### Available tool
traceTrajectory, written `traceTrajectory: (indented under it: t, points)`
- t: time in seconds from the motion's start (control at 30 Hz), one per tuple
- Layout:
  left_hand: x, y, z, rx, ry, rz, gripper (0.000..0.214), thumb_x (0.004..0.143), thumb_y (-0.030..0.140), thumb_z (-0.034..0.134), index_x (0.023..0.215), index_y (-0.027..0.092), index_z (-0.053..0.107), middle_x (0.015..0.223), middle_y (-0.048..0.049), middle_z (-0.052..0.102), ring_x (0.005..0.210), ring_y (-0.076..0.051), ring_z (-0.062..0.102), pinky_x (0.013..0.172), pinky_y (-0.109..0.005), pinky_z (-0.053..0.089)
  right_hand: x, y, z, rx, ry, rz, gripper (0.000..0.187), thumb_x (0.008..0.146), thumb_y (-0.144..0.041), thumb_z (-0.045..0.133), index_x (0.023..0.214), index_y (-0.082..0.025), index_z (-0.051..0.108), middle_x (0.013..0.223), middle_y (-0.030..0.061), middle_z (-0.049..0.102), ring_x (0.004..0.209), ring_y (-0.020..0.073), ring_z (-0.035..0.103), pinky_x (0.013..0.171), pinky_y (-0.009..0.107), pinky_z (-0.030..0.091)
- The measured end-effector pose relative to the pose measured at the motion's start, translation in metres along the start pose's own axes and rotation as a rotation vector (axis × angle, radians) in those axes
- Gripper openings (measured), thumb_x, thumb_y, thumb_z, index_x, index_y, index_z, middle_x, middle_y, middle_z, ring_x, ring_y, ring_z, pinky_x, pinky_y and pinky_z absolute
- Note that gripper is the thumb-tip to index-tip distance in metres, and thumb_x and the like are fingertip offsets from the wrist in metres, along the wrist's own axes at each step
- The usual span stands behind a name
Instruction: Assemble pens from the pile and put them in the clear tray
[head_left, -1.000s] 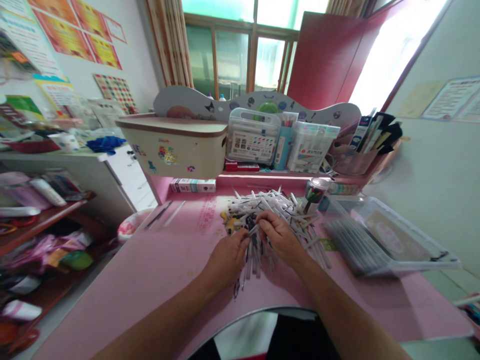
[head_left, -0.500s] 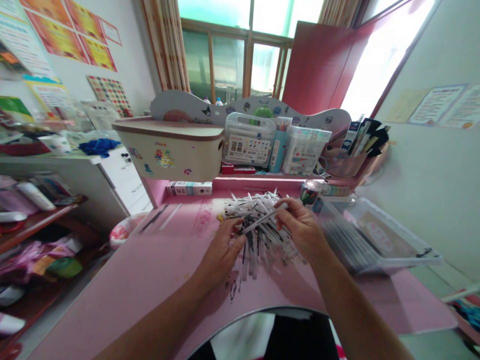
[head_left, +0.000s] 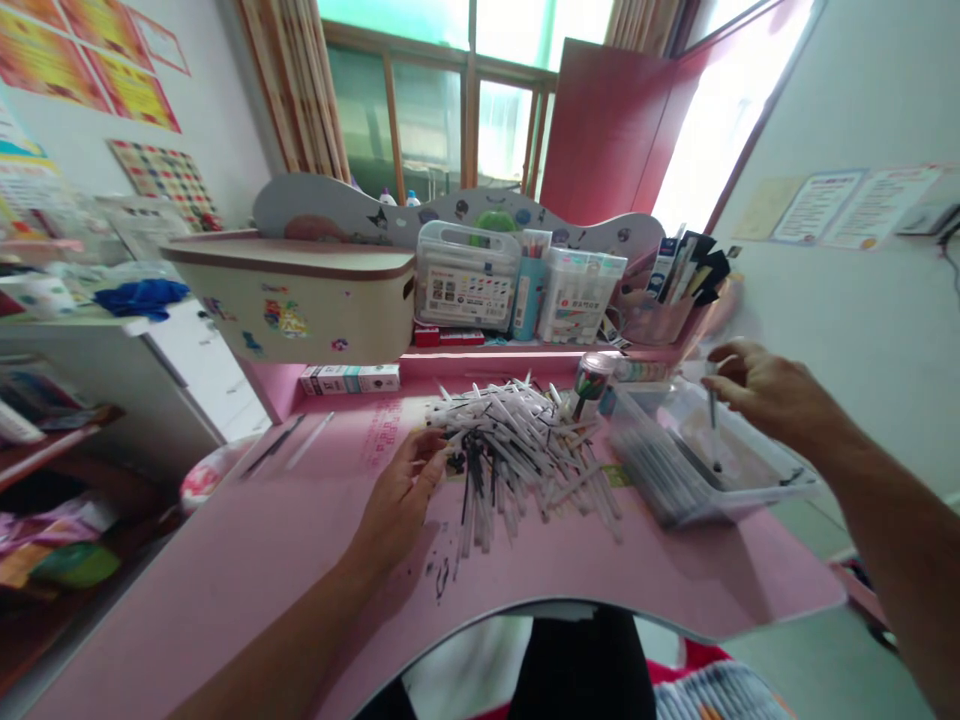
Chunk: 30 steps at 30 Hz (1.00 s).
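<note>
A loose heap of white pens with black refills [head_left: 510,455] lies on the pink desk [head_left: 225,540]. My left hand [head_left: 397,500] rests open on the desk at the heap's left edge, its fingertips beside the pens and holding nothing. Out to the right, my right hand [head_left: 765,390] hangs over a clear plastic box [head_left: 750,490]. Its fingers pinch a thin dark-tipped pen [head_left: 712,430], which points straight down into the box. Rows of pens lie in the box's left part, partly blurred.
A cream lidded box [head_left: 289,320] and marker cases [head_left: 469,275] stand on the shelf behind the desk. A pen holder [head_left: 675,300] stands at its right end. A small can [head_left: 592,385] sits behind the heap. Several pens lie at the desk's left.
My right hand has moved right from the heap to above the plastic box, carrying a pen. My left hand has drawn back to the heap's left edge. The view has turned slightly.
</note>
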<state>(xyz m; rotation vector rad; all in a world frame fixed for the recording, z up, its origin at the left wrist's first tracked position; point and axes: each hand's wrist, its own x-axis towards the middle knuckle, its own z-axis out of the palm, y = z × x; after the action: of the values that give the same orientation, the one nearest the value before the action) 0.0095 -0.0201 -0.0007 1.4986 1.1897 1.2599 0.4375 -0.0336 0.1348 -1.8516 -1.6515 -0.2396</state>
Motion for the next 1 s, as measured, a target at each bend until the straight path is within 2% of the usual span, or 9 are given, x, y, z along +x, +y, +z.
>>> traceTrajectory:
  t: [0.13,0.3,0.4,0.5,0.6,0.67,0.83,0.93,1.0]
  points:
    - [0.002,0.002,-0.001,0.018,0.017,-0.001,0.036,0.089,0.045,0.059,0.115,0.021,0.063,0.112,-0.0086,0.069,0.102,-0.024,0.064,0.093,-0.039,0.048,0.005,0.029,0.026,-0.033,-0.226,-0.020,0.013,0.074,-0.018,0.072,0.074,-0.023,0.060,0.055,-0.0011,0.063,0.044,0.0129,0.052,0.050,0.028,0.035]
    - [0.002,0.006,-0.002,0.025,0.036,0.006,0.032,0.091,0.043,0.056,0.112,0.021,0.062,0.109,-0.0074,0.070,0.104,-0.024,0.064,0.095,-0.039,0.047,0.001,0.039,0.052,-0.186,-0.472,0.164,0.013,0.076,-0.010,0.065,0.081,-0.020,0.060,0.052,-0.0030,0.058,0.042,0.0145,0.052,0.047,0.026,0.036]
    - [0.001,0.007,-0.003,0.028,0.036,0.000,0.031,0.092,0.043,0.056,0.113,0.022,0.061,0.109,-0.0068,0.070,0.106,-0.024,0.064,0.096,-0.038,0.046,0.001,0.040,0.058,-0.261,-0.484,0.159,0.016,0.075,-0.009,0.065,0.089,-0.017,0.066,0.058,0.0019,0.064,0.048,0.0180,0.058,0.051,0.028,0.042]
    - [0.000,0.009,-0.003,0.003,0.048,-0.003,0.030,0.092,0.042,0.056,0.113,0.021,0.062,0.108,-0.0064,0.070,0.106,-0.023,0.064,0.095,-0.037,0.047,0.002,0.028,0.049,-0.283,-0.376,0.051,0.031,0.075,-0.012,0.068,0.106,-0.013,0.068,0.080,0.0111,0.073,0.067,0.0226,0.066,0.064,0.032,0.047]
    - [0.000,0.010,-0.002,-0.033,0.066,0.002,0.028,0.091,0.040,0.056,0.111,0.021,0.063,0.108,-0.0063,0.071,0.104,-0.023,0.065,0.094,-0.037,0.048,-0.002,-0.009,0.035,-0.242,-0.184,-0.086,0.033,0.082,-0.019,0.064,0.114,-0.013,0.068,0.090,0.0127,0.074,0.074,0.0239,0.066,0.069,0.034,0.047]
    - [0.001,0.010,-0.002,-0.054,0.068,-0.006,0.029,0.090,0.040,0.058,0.110,0.020,0.063,0.108,-0.0067,0.071,0.102,-0.023,0.066,0.092,-0.037,0.049,-0.012,-0.049,0.032,-0.118,-0.162,-0.202,0.027,0.087,-0.023,0.060,0.111,-0.016,0.069,0.086,0.0085,0.074,0.072,0.0208,0.065,0.068,0.031,0.046]
    - [0.005,0.005,-0.005,-0.047,0.091,-0.015,0.031,0.087,0.042,0.060,0.110,0.020,0.063,0.105,-0.0068,0.071,0.096,-0.023,0.067,0.086,-0.038,0.051,-0.054,-0.153,0.064,0.087,-0.566,-0.549,0.016,0.091,-0.016,0.056,0.092,-0.018,0.072,0.085,0.0045,0.072,0.080,0.0165,0.063,0.073,0.026,0.044]
    - [0.008,0.002,-0.008,-0.019,0.127,0.014,0.029,0.088,0.039,0.059,0.108,0.020,0.063,0.103,-0.0062,0.071,0.095,-0.022,0.066,0.088,-0.037,0.049,-0.080,-0.188,0.096,0.119,-0.833,-0.672,0.016,0.090,-0.011,0.058,0.089,-0.017,0.072,0.095,0.0068,0.071,0.087,0.0175,0.063,0.074,0.026,0.044]
    - [0.010,0.001,-0.010,-0.014,0.143,0.016,0.028,0.087,0.038,0.059,0.108,0.019,0.063,0.102,-0.0063,0.071,0.093,-0.021,0.066,0.086,-0.036,0.050,-0.096,-0.197,0.115,0.117,-0.901,-0.722,0.015,0.090,-0.013,0.058,0.092,-0.018,0.073,0.102,0.0074,0.069,0.087,0.0188,0.064,0.072,0.027,0.044]
